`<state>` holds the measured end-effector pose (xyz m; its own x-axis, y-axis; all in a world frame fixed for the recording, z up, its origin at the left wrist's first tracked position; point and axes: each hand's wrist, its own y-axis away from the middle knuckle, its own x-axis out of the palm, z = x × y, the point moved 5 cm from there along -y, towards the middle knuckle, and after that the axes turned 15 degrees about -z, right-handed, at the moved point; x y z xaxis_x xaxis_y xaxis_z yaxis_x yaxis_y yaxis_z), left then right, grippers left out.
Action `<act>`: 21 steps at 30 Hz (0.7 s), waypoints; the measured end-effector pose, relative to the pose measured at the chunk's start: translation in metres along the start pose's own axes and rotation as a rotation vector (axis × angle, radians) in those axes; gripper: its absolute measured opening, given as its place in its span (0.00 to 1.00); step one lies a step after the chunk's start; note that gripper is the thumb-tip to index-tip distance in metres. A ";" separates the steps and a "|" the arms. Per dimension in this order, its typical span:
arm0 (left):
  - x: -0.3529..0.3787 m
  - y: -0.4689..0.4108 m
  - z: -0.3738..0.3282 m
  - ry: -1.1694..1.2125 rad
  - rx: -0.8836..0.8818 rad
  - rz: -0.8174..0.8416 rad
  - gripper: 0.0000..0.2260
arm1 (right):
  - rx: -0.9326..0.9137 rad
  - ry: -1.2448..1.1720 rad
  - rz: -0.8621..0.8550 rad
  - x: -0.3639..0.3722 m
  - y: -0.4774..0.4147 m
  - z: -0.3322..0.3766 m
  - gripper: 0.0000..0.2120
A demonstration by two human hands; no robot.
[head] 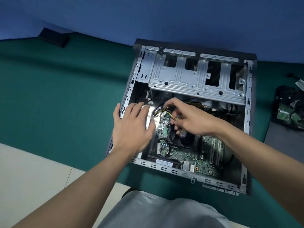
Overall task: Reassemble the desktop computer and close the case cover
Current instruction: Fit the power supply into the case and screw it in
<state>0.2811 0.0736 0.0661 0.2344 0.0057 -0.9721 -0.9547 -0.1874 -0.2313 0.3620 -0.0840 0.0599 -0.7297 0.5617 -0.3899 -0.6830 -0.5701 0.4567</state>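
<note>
Case lies open-topped, so entry is from above. Cage roofs the far third. Left hand spreads over the left bay. Right hand, pinching wires, fills the gap over the cooler. The near board looks reachable, though it's blurred. Mat gives approach room on the left; parts pile crowds the right
</note>
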 end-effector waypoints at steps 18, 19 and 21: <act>0.002 0.000 -0.001 0.020 0.017 -0.025 0.20 | -0.146 0.472 0.132 0.015 -0.010 0.000 0.12; 0.001 0.000 -0.001 0.018 0.019 -0.027 0.20 | -0.127 0.467 0.146 0.012 -0.010 0.000 0.12; -0.004 0.001 -0.003 0.024 0.025 -0.041 0.21 | -0.082 0.429 0.143 0.008 -0.010 -0.002 0.14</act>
<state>0.2800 0.0707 0.0696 0.2773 -0.0108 -0.9607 -0.9483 -0.1634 -0.2719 0.3627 -0.0748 0.0510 -0.7532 0.1852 -0.6312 -0.5624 -0.6789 0.4720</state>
